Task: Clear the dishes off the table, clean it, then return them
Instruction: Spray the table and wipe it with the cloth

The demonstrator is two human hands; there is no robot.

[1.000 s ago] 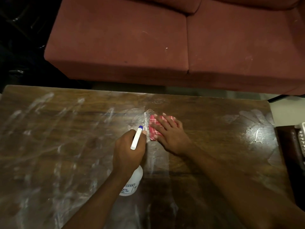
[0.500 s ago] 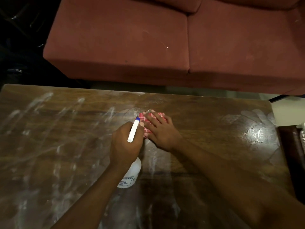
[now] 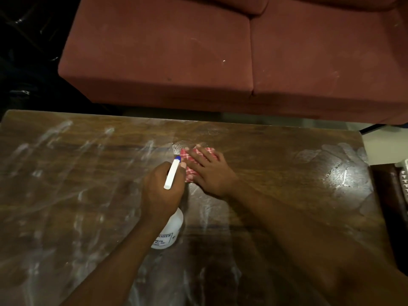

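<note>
Item: wipe step — right hand (image 3: 213, 173) flat on red check cloth (image 3: 189, 171), left hand (image 3: 162, 188) clenched round spray bottle (image 3: 169, 233); advise overlapping strokes w/ firm pressure across streaky table (image 3: 66, 184).

Cloth (image 3: 190, 166) mostly under right hand (image 3: 212, 173)

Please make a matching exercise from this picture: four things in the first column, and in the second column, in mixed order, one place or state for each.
Things:
1. spray bottle
2. checked cloth
3. sofa
4. table

Places or states:
A. beyond the table's far edge
B. pressed flat under the right hand
C. covered with white streaks
D. gripped by the left hand

Pairs: 1-D, 2-B, 3-A, 4-C
</note>
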